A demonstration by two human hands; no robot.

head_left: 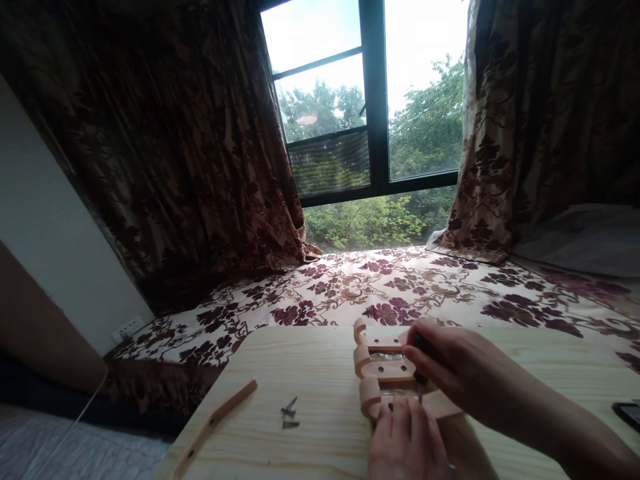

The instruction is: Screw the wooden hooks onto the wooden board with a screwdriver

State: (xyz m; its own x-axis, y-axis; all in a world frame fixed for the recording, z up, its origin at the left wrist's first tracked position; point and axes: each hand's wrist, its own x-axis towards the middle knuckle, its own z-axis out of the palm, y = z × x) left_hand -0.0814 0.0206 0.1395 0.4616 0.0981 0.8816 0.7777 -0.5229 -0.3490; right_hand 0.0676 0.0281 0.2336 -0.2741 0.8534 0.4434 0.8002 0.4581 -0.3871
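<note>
A small pale wooden frame [390,368] lies on a light wooden board [310,360]. It has rounded, hook-like ends on its left side and cross slats with dark screw heads. My right hand [445,353] is closed around the black handle of a screwdriver [424,347], whose shaft points down at the near part of the frame. Just below, my left hand [407,437] grips the frame's nearest slat with bent fingers, close to the screwdriver tip. The tip and whatever it meets are partly hidden by my fingers.
Several loose screws [289,412] lie on the board left of the frame. A wooden strip with two holes [215,423] rests along the board's left edge. A dark object [626,412] sits at the far right. Behind are a floral cloth [395,287], curtains [200,147] and a window.
</note>
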